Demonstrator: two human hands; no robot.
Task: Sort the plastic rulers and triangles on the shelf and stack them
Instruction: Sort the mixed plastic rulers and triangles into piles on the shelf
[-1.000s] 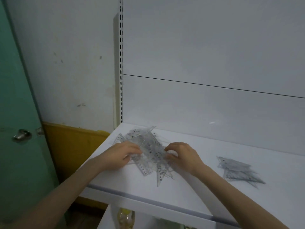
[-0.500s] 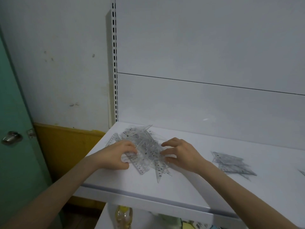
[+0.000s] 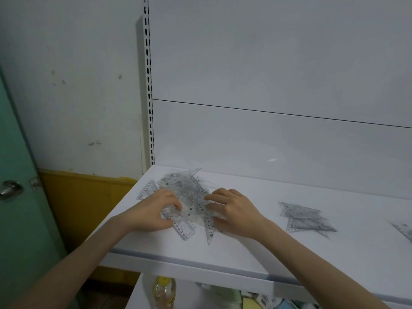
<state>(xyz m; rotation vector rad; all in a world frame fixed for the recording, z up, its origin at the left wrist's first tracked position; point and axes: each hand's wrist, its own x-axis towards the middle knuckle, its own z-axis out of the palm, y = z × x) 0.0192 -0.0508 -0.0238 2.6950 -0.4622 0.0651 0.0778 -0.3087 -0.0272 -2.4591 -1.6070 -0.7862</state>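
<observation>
The left fingers (image 3: 176, 202) are curled tight, with the thumb under them, and pinch what looks to be the ruler (image 3: 186, 230) that juts toward the near edge. The right fingers (image 3: 214, 197) lie spread and nearly straight on the pile (image 3: 189, 188), touching it without closing on anything. The left hand (image 3: 153, 211) and right hand (image 3: 237, 211) flank that pile, a loose heap of clear rulers and triangles at the left end of the shelf (image 3: 245, 259). To the right, well apart, lies a stack (image 3: 305, 218) of triangles, roughly aligned. These pieces should be light, thin and stiff, and slick against each other and the smooth shelf. A flat one will be hard to lift from above, so it is likely best slid to a free edge or taken by a corner that overhangs. The points may snag in the cut-outs of neighbours, and thin plastic could snap if bent. Being clear and overlapped, the pieces blur together: their count, and which lies on top, cannot be made out, and the hands cover the pile's near middle. One more piece (image 3: 404, 230) at far right is cut off by the frame. Below the shelf a bottle (image 3: 164, 291) shows only in part.
</observation>
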